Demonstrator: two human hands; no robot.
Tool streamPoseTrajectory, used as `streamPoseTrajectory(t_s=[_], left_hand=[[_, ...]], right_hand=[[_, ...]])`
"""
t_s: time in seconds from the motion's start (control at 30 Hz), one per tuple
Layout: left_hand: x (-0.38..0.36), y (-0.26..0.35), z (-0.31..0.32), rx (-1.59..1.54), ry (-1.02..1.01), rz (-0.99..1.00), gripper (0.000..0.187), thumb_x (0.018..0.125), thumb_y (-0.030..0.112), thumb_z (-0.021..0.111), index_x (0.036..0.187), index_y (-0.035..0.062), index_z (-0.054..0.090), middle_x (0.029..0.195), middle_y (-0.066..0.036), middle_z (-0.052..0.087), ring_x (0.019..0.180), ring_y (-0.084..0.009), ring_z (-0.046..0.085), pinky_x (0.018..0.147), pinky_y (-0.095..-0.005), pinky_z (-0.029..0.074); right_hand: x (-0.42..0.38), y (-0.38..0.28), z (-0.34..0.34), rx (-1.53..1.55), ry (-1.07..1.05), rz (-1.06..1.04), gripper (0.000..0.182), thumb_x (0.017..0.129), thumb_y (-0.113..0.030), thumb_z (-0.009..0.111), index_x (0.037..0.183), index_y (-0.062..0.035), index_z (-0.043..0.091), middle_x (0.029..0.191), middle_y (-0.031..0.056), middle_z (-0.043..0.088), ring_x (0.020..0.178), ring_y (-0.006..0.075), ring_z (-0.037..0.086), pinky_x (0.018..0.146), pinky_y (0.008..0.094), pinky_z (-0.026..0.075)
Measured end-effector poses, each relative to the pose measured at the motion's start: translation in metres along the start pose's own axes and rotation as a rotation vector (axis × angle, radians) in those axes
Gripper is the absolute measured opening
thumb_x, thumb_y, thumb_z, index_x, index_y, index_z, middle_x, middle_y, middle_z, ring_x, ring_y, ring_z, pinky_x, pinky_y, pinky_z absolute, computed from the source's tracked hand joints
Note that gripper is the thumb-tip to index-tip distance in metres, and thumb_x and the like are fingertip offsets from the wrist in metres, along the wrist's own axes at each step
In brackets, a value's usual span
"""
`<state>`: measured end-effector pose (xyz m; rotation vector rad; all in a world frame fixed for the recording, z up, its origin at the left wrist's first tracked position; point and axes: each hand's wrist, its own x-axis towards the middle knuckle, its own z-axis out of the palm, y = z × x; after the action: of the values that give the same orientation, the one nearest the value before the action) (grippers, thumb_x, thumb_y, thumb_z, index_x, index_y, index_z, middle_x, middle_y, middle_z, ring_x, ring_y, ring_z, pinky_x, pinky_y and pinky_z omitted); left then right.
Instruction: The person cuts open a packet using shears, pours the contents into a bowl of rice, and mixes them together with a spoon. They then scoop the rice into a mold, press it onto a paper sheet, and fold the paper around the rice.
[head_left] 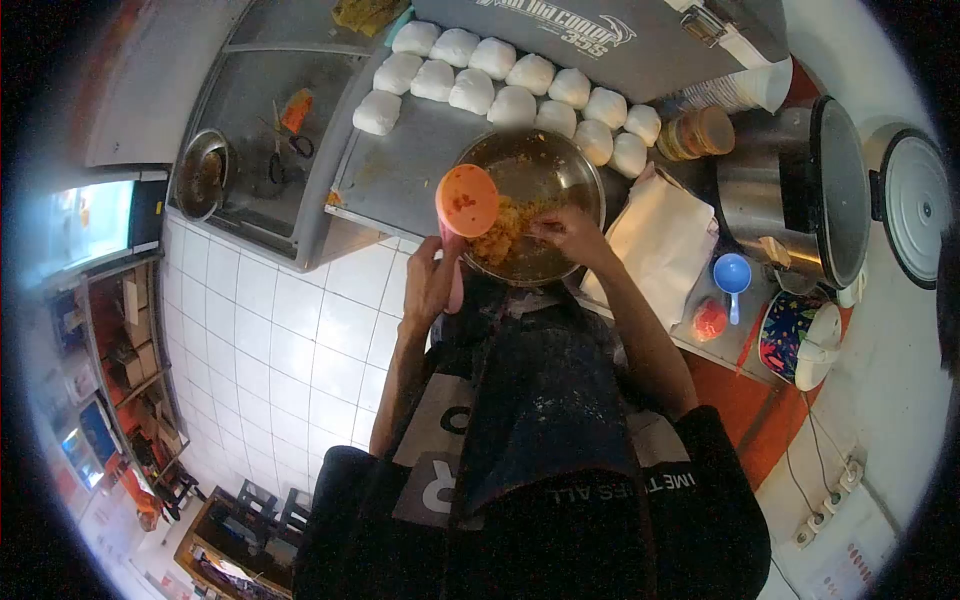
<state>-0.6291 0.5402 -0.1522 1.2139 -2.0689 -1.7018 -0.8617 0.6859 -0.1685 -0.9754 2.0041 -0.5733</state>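
Note:
A wide metal bowl (588, 190) sits at the counter's near edge, with a crumbly yellow-orange food mixture (508, 228) inside. My left hand (430, 278) is closed around the handle of a pink scoop (467, 198). The scoop's round orange-pink end overlaps the bowl's left side, with darker bits visible on it. Inside the bowl, my right hand (570, 235) has its fingers pinched together at the right edge of the mixture. Whatever lies between those fingertips is mostly hidden.
White dough balls (472, 90) stand in rows behind the bowl. A pale paper stack (655, 240), a jar (697, 133), a large pot (770, 190) and a blue scoop (733, 272) are on the right. Scissors (278, 160) and a metal dish (202, 175) lie left.

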Motion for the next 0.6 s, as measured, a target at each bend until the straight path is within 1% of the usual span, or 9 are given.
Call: streamPoseTrajectory(t_s=[0.1,0.2,0.3,0.37,0.4,0.47,0.5,0.53,0.6], left_hand=[[-0.007,0.012,-0.013,-0.15,0.09,-0.173,0.055,0.098,0.047,0.048,0.102,-0.0056,0.063,0.081,-0.014,0.065,0.076,-0.0197,0.062,0.068,-0.0338,0.048],[-0.014,0.024,-0.026,-0.118,0.079,-0.176,0.055,0.099,0.047,0.046,0.102,-0.0054,0.064,0.082,-0.016,0.065,0.076,-0.019,0.062,0.067,-0.0322,0.048],[-0.016,0.027,-0.021,-0.063,0.007,-0.15,0.056,0.099,0.047,0.046,0.1,-0.006,0.063,0.079,-0.016,0.066,0.066,-0.0169,0.062,0.058,-0.031,0.047],[-0.017,0.037,-0.007,-0.121,-0.09,-0.176,0.056,0.099,0.047,0.046,0.097,-0.0059,0.063,0.074,-0.015,0.066,0.052,-0.0156,0.059,0.049,-0.0302,0.045],[-0.018,0.054,-0.005,-0.046,-0.136,-0.177,0.057,0.099,0.047,0.046,0.097,-0.007,0.062,0.066,-0.013,0.064,0.043,-0.0155,0.055,0.042,-0.0298,0.042],[-0.017,0.063,0.008,-0.141,-0.209,-0.221,0.057,0.098,0.047,0.047,0.097,-0.0074,0.062,0.065,-0.012,0.063,0.043,-0.0157,0.055,0.042,-0.029,0.041],[-0.016,0.065,0.013,-0.237,-0.279,-0.272,0.057,0.098,0.047,0.048,0.097,-0.0079,0.061,0.063,-0.011,0.062,0.043,-0.0159,0.055,0.041,-0.0282,0.041],[-0.015,0.066,0.017,-0.268,-0.328,-0.311,0.056,0.097,0.047,0.05,0.099,-0.008,0.061,0.062,-0.01,0.06,0.042,-0.0157,0.054,0.04,-0.0265,0.041],[-0.012,0.062,0.029,-0.333,-0.318,-0.312,0.05,0.096,0.045,0.054,0.093,-0.0041,0.062,0.059,-0.006,0.056,0.046,-0.0128,0.052,0.045,-0.0264,0.041]], right_hand=[[0.0,0.029,-0.008,0.14,-0.092,-0.033,0.036,0.089,-0.035,0.065,0.111,-0.0061,0.068,0.109,0.0185,0.064,0.104,0.0312,0.06,0.092,0.0409,0.047],[-0.011,0.037,-0.018,0.168,0.054,-0.111,0.035,0.089,-0.033,0.065,0.106,-0.0035,0.07,0.105,0.0174,0.067,0.099,0.0288,0.063,0.086,0.0382,0.048],[-0.049,-0.006,-0.061,0.347,-0.005,-0.022,0.035,0.089,-0.033,0.066,0.105,-0.0019,0.07,0.099,0.0161,0.069,0.091,0.0278,0.066,0.081,0.0363,0.05],[-0.065,-0.018,-0.072,0.324,0.085,0.007,0.033,0.093,-0.022,0.063,0.114,0.0027,0.065,0.091,0.0104,0.07,0.084,0.016,0.064,0.078,0.0303,0.05],[-0.074,-0.029,-0.077,0.325,0.091,0.008,0.033,0.093,-0.022,0.063,0.114,0.0027,0.065,0.091,0.0104,0.07,0.084,0.016,0.064,0.078,0.0303,0.05],[-0.09,-0.052,-0.077,0.141,0.244,0.025,0.029,0.093,-0.021,0.062,0.113,-0.0011,0.066,0.09,0.0116,0.069,0.085,0.017,0.064,0.078,0.031,0.049],[-0.093,-0.059,-0.067,0.114,0.332,0.046,0.025,0.094,-0.02,0.06,0.112,-0.004,0.066,0.093,0.0133,0.068,0.086,0.0215,0.064,0.077,0.0329,0.049],[-0.099,-0.062,-0.056,-0.056,0.394,-0.059,0.03,0.095,-0.022,0.053,0.119,-0.0054,0.061,0.105,0.0185,0.066,0.095,0.0376,0.063,0.082,0.0448,0.05],[-0.099,-0.075,-0.031,-0.232,0.406,-0.113,0.035,0.091,-0.013,0.051,0.124,-0.0053,0.057,0.109,0.0225,0.062,0.101,0.0399,0.06,0.088,0.0454,0.049]])
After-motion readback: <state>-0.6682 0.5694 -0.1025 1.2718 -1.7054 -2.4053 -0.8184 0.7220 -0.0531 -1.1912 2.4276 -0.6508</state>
